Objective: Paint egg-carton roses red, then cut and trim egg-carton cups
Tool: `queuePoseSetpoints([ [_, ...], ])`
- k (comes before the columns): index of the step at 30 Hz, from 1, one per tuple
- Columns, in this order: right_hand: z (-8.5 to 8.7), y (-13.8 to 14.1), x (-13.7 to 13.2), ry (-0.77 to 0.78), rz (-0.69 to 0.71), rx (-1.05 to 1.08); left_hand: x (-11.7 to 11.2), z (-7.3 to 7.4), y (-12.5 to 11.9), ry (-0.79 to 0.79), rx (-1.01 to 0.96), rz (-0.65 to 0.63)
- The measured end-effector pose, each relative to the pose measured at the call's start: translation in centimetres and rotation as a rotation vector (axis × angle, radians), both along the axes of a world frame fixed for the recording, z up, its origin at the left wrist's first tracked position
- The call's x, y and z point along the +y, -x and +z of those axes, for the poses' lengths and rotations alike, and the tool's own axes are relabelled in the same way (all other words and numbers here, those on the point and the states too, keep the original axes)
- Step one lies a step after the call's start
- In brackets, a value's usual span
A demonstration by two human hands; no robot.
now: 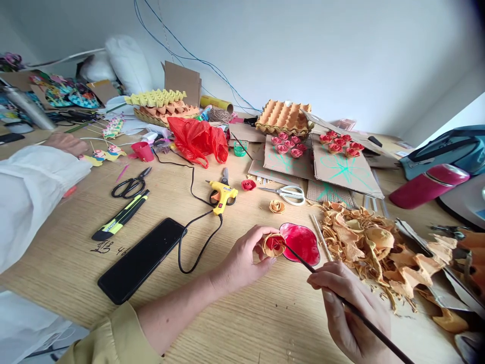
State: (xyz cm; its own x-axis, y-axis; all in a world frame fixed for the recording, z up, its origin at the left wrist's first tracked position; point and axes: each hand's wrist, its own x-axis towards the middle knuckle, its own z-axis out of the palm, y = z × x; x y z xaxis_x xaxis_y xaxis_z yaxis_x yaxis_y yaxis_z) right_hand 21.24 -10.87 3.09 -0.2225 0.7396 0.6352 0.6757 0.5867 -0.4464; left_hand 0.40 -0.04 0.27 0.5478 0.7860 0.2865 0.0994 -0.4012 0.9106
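Between the fingers of my left hand is a small egg-carton rose, orange outside and red at its centre. My right hand grips a dark, thin paintbrush, whose tip meets the rose's red middle. Just behind the rose lies a shallow dish of red paint. An unpainted orange rose and a red rose rest on the table farther back. White-handled scissors lie beside them.
A yellow glue gun trails a black cord near a phone, a utility knife and black scissors. Carton scraps heap up at right, before a red flask. Cardboard bears red roses. Another person's hand is at left.
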Motion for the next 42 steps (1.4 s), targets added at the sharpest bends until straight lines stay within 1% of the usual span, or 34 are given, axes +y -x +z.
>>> queuePoseSetpoints([
  [3, -0.5, 0.4, 0.2, 0.033, 0.014, -0.018, 0.0, 0.1, -0.1, 0.015, -0.015, -0.009],
  [7, -0.8, 0.8, 0.5, 0.009, 0.019, -0.069, -0.1, 0.0, -0.1, 0.018, -0.019, -0.013],
  [11, -0.7, 0.6, 0.4, -0.039, -0.009, -0.076, 0.0, -0.2, 0.0, 0.023, 0.008, 0.011],
  [14, -0.6, 0.4, -0.1, -0.033, -0.023, -0.056, 0.0, -0.4, -0.1, 0.034, 0.007, 0.029],
  [19, -0.4, 0.6, -0.2, -0.001, 0.019, -0.039, 0.0, -0.4, -0.1, 0.055, -0.002, 0.028],
  [24, -0.5, 1.1, 0.5, -0.029, 0.03, -0.082, -0.1, -0.2, -0.1, 0.073, -0.021, 0.003],
  [27, -0.5, 0.8, 0.5, -0.031, -0.008, -0.09, -0.1, -0.1, -0.2, 0.091, -0.036, 0.018],
  [33, -0.3, -0.3, 0.1, -0.018, -0.095, -0.034, 0.2, -0.3, -0.2, 0.146, -0.042, 0.09],
  [38, -0.5, -0.8, 0.4, 0.009, -0.277, -0.021, 0.6, -0.6, -0.2, 0.175, -0.085, 0.093],
  [40, -0.8, -0.9, 0.7, 0.018, -0.32, -0.035, 0.7, -0.6, -0.2, 0.154, -0.097, 0.091],
  [42, -1.0, -0.8, 1.1, 0.007, -0.334, -0.053, 0.7, -0.5, -0.3, 0.131, -0.105, 0.089],
])
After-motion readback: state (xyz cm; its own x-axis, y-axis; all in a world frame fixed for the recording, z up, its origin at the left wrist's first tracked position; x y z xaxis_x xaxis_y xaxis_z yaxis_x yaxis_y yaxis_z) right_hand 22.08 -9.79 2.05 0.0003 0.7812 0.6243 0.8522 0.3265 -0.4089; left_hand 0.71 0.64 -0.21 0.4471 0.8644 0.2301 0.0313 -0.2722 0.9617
